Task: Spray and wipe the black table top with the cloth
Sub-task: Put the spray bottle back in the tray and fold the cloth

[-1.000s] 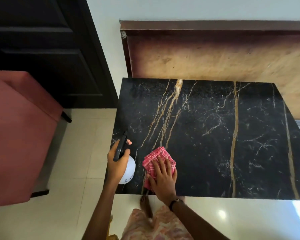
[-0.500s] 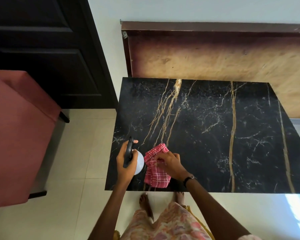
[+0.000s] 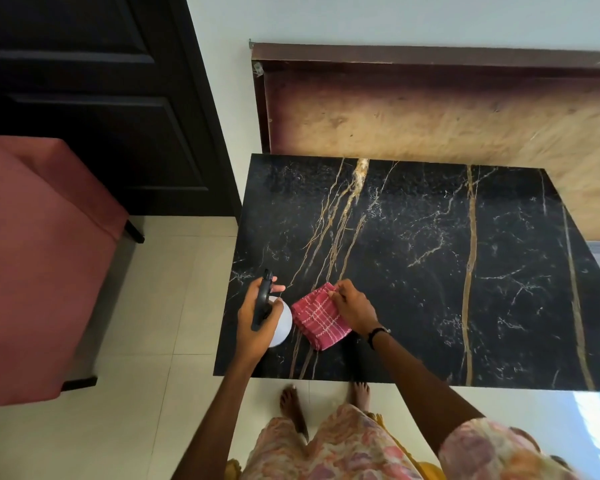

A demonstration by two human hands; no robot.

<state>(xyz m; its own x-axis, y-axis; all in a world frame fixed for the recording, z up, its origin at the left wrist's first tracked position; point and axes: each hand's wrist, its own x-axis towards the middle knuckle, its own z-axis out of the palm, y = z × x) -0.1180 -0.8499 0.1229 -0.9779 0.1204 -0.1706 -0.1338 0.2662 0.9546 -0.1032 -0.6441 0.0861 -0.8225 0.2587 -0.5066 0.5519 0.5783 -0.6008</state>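
The black marble table top (image 3: pixel 413 271) with gold veins fills the middle and right. My left hand (image 3: pixel 257 317) grips a spray bottle (image 3: pixel 280 322) with a white body and black trigger head, held over the table's front left corner. Just to its right a folded red checked cloth (image 3: pixel 321 318) lies on the table. My right hand (image 3: pixel 354 306) pinches the cloth's far upper corner, fingers closed on the fabric.
A red upholstered seat (image 3: pixel 39 258) stands at the left on the pale tiled floor (image 3: pixel 160 341). A dark door (image 3: pixel 94 98) is behind it. A brown wooden board (image 3: pixel 430 116) leans on the wall behind the table. My bare feet stand below the table's front edge.
My right hand lifted off flat on the cloth and slid up to pinch its far corner. The cloth has spread lower right. My left hand with the bottle moved right, further over the table.
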